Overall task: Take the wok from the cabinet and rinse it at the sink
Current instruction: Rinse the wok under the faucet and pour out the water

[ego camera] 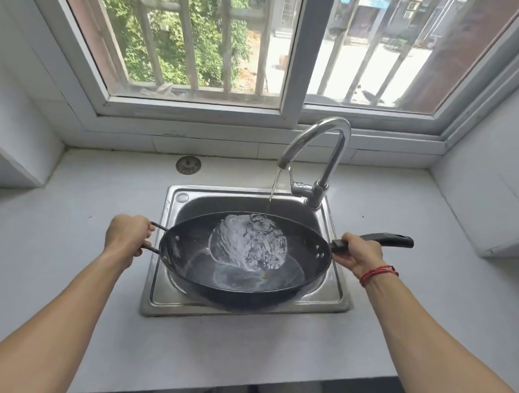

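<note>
A black wok (191, 261) hangs over the steel sink (158, 292), tilted a little toward me. Water runs from the curved chrome faucet (328, 140) into the wok and pools, rippling, in its far half. My left hand (127, 236) grips the small loop handle on the wok's left side. My right hand (359, 252) grips the long black handle on the right, whose end sticks out past my fingers. A red string bracelet sits on my right wrist.
White countertop (75, 219) surrounds the sink on all sides. A round metal drain strainer (188, 165) lies on the counter behind the sink. A barred window stands behind the faucet. White tiled walls close in left and right.
</note>
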Demonstrator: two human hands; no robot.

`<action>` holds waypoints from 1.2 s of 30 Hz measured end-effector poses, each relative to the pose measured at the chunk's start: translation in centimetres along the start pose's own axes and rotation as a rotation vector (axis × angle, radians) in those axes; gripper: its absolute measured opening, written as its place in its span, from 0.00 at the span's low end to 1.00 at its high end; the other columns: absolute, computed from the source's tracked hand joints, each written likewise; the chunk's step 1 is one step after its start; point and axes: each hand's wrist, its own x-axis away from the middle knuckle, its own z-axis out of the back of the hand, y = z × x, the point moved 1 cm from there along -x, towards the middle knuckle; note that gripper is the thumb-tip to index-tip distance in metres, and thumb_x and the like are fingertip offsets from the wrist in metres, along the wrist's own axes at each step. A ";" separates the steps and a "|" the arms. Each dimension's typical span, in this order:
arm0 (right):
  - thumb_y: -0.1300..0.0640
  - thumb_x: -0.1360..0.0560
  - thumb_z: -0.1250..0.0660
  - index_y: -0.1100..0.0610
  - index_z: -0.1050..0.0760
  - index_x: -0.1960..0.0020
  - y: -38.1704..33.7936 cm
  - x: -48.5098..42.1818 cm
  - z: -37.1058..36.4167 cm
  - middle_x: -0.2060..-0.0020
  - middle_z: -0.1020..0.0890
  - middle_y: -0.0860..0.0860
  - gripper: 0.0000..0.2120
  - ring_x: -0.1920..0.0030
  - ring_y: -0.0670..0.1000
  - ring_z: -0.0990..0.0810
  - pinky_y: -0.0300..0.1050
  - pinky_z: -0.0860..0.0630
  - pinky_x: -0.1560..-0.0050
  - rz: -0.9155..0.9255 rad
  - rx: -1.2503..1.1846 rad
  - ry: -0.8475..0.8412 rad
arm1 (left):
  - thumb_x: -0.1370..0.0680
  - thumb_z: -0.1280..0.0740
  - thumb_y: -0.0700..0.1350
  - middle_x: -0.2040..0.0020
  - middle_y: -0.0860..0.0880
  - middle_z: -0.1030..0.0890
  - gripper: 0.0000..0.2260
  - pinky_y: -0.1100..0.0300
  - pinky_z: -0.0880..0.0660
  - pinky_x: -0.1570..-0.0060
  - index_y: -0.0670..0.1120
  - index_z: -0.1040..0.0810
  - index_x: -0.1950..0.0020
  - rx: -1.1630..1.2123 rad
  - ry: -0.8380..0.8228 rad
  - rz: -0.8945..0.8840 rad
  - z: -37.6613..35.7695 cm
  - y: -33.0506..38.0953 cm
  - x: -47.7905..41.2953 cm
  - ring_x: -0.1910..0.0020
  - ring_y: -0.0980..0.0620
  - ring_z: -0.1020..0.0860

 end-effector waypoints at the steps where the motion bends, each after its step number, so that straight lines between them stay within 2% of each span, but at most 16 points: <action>1: 0.69 0.24 0.37 0.64 0.29 0.58 -0.2 0.2 0.4 0.63 0.21 0.61 0.05 0.63 0.57 0.18 0.54 0.17 0.66 0.007 0.008 0.011 | 0.26 0.40 0.36 0.67 0.44 0.26 0.09 0.60 0.41 0.72 0.37 0.21 0.60 -0.003 -0.014 0.001 -0.4 -0.1 0.0 0.73 0.44 0.28; 7: 0.68 0.24 0.36 0.64 0.30 0.57 -2.2 0.9 2.5 0.60 0.20 0.61 0.05 0.60 0.59 0.17 0.55 0.16 0.61 0.080 0.030 0.088 | 0.28 0.42 0.37 0.68 0.43 0.25 0.10 0.61 0.40 0.73 0.36 0.21 0.60 -0.045 -0.073 0.016 -3.0 -0.9 0.3 0.73 0.41 0.23; 10: 0.68 0.24 0.36 0.64 0.29 0.57 -3.2 1.3 3.4 0.60 0.19 0.61 0.04 0.60 0.60 0.16 0.56 0.16 0.61 0.125 0.053 0.127 | 0.29 0.42 0.38 0.67 0.43 0.23 0.11 0.62 0.41 0.75 0.36 0.21 0.58 -0.048 -0.112 0.040 -4.3 -1.4 0.3 0.67 0.37 0.17; 15: 0.67 0.24 0.35 0.64 0.29 0.58 -4.9 2.0 4.4 0.61 0.20 0.60 0.05 0.61 0.58 0.16 0.54 0.17 0.57 0.202 0.074 0.158 | 0.28 0.40 0.36 0.68 0.42 0.24 0.08 0.62 0.39 0.74 0.37 0.22 0.58 -0.063 -0.134 0.044 -6.1 -1.3 0.8 0.73 0.43 0.24; 18: 0.67 0.24 0.35 0.65 0.29 0.59 -5.8 2.4 4.9 0.60 0.20 0.61 0.05 0.61 0.59 0.17 0.52 0.16 0.61 0.245 0.074 0.162 | 0.28 0.41 0.37 0.65 0.42 0.23 0.08 0.63 0.39 0.74 0.39 0.22 0.58 -0.050 -0.152 0.048 -7.0 -1.3 1.0 0.73 0.44 0.24; 21: 0.66 0.24 0.35 0.65 0.29 0.58 -6.5 2.8 5.3 0.59 0.20 0.62 0.05 0.60 0.61 0.16 0.52 0.16 0.59 0.284 0.087 0.158 | 0.27 0.42 0.37 0.65 0.44 0.23 0.08 0.63 0.40 0.76 0.39 0.23 0.58 -0.061 -0.165 0.051 -7.8 -1.4 1.4 0.75 0.44 0.23; 24: 0.66 0.24 0.34 0.66 0.28 0.58 -7.3 3.1 5.7 0.59 0.20 0.62 0.05 0.60 0.61 0.16 0.50 0.17 0.62 0.337 0.098 0.148 | 0.26 0.43 0.36 0.63 0.45 0.24 0.09 0.63 0.40 0.78 0.38 0.24 0.55 -0.073 -0.210 0.059 -8.5 -1.7 1.7 0.73 0.44 0.21; 28: 0.65 0.24 0.34 0.65 0.28 0.59 -8.0 3.5 6.0 0.59 0.20 0.62 0.06 0.57 0.63 0.16 0.54 0.17 0.55 0.413 0.106 0.141 | 0.26 0.44 0.36 0.60 0.42 0.25 0.09 0.62 0.39 0.76 0.36 0.24 0.55 -0.068 -0.248 0.074 -9.3 -1.8 2.0 0.71 0.41 0.19; 32: 0.63 0.24 0.32 0.64 0.29 0.58 -8.5 3.4 6.1 0.58 0.20 0.63 0.07 0.58 0.62 0.16 0.52 0.17 0.57 0.471 0.081 0.125 | 0.25 0.44 0.37 0.58 0.43 0.25 0.09 0.60 0.34 0.74 0.38 0.25 0.55 -0.056 -0.258 0.066 -9.9 -1.6 2.2 0.74 0.42 0.20; 36: 0.63 0.24 0.32 0.67 0.28 0.53 -8.9 3.0 6.2 0.55 0.20 0.66 0.07 0.56 0.64 0.15 0.53 0.17 0.57 0.508 0.053 0.088 | 0.25 0.43 0.38 0.56 0.43 0.24 0.08 0.58 0.28 0.72 0.39 0.25 0.54 -0.046 -0.247 0.079 -10.4 -1.6 1.9 0.72 0.41 0.18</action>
